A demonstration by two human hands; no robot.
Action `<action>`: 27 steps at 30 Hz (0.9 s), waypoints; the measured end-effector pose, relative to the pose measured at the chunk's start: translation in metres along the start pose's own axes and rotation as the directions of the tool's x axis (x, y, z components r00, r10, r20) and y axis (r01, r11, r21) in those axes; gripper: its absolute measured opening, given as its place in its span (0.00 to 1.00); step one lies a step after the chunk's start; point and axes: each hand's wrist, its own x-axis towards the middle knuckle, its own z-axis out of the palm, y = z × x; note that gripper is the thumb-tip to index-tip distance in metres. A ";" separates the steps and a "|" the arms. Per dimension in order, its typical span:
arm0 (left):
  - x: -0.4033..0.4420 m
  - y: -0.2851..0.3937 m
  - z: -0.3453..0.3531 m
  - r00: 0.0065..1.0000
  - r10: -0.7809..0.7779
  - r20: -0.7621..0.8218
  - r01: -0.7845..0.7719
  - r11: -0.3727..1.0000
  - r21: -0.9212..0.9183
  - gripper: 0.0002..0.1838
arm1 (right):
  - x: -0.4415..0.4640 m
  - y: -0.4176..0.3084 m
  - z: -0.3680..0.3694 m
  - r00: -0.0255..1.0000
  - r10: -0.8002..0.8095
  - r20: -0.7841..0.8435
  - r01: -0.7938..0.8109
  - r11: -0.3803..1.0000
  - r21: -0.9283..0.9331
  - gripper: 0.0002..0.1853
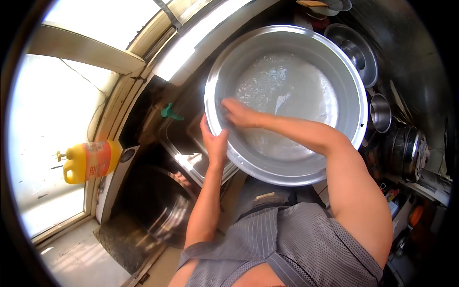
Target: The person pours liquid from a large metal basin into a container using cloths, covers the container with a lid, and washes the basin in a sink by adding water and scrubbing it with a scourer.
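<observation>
Setting: a kitchen, apparently a working one. Landmark: large metal basin (pixel 282 162). Left of basin: stainless sink (pixel 184 143) with green-handled tap (pixel 169 112); farther left, yellow pump bottle (pixel 91 161) by a bright window (pixel 57 129). Right of basin: metal bowl (pixel 366 57), small metal pot (pixel 381 112) and stacked cookware (pixel 404 150) stood close together. Home or commercial use could not be determined.

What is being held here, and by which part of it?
A metal basin, by its rim, in the left hand. Whether the right hand, inside the basin, holds anything can't be told.
</observation>
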 end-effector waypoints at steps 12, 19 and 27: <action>-0.005 -0.001 -0.001 0.999 -0.033 -0.011 0.033 0.998 0.046 0.42 | 0.085 0.048 -0.032 0.860 0.264 -0.437 -0.327 0.942 -0.074 0.16; -0.014 0.007 0.003 0.998 -0.046 -0.038 0.047 0.999 0.019 0.40 | 0.066 0.038 -0.030 0.999 0.006 -0.031 -0.010 0.992 -0.122 0.11; -0.018 0.005 0.003 0.997 -0.055 -0.058 0.055 0.998 -0.002 0.42 | 0.052 0.142 -0.209 0.329 0.300 -0.895 -0.711 0.703 -0.026 0.15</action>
